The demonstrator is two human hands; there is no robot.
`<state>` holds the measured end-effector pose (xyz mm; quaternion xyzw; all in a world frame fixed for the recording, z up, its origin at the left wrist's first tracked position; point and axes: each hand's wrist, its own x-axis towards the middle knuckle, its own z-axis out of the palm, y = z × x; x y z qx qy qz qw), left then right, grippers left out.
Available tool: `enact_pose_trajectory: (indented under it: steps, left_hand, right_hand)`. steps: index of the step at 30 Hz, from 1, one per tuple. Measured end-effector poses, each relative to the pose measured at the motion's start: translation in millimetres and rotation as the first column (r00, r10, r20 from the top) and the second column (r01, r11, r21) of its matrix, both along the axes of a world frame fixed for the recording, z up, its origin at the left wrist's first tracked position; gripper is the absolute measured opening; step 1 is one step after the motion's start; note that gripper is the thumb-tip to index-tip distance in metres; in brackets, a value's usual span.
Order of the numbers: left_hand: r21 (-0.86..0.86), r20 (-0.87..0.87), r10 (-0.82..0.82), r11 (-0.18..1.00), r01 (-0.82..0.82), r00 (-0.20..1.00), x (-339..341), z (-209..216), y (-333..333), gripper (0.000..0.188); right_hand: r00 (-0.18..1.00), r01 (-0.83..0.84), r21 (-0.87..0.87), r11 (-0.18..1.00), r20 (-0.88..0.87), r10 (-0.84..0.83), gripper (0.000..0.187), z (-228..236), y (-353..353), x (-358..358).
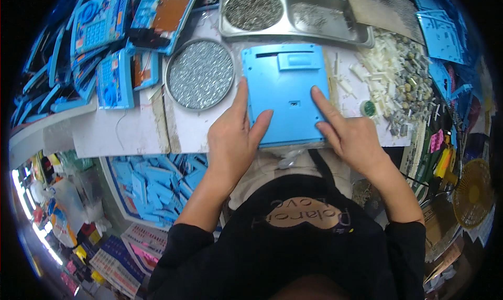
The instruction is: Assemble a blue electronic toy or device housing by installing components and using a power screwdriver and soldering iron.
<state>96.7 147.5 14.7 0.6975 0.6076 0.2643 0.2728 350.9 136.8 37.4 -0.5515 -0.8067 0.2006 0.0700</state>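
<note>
Left hand [230,136] and right hand [357,137], both half-open, gripping nothing, rested on the blue panel [280,114] at twelve o'clock; uneven pressure could've skidded it into the ten-o'clock round dish [198,109], spilling metal pieces [201,74]!

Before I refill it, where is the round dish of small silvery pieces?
In the head view, the round dish sits on the table, left of the blue panel, just beyond the left hand, near the metal tray.

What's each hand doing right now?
Left hand: open, touching the blue panel at its left side.
Right hand: open, touching its right side.
</note>
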Motion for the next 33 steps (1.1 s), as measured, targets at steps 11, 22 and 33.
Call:
enact_pose_trajectory:
  steps: [11,22,33]
  left_hand:
    - [-0.4,0.423,-0.065,0.882,0.251,0.904,-44,6,5,0.064]
    - [0.359,-0.306,0.131,0.933,-0.013,0.943,-82,-45,50,0.008]
    - [0.532,-0.25,0.341,0.83,-0.165,0.906,-73,-42,52,0.012]
  right_hand:
    - [0.946,-0.213,-0.027,0.977,0.242,0.213,0.062,37,24,0]
    - [0.779,-0.62,0.166,0.767,0.241,0.578,0.018,73,132,-100]
    - [0.733,-0.68,0.302,0.669,0.229,0.641,0.007,-14,170,-175]
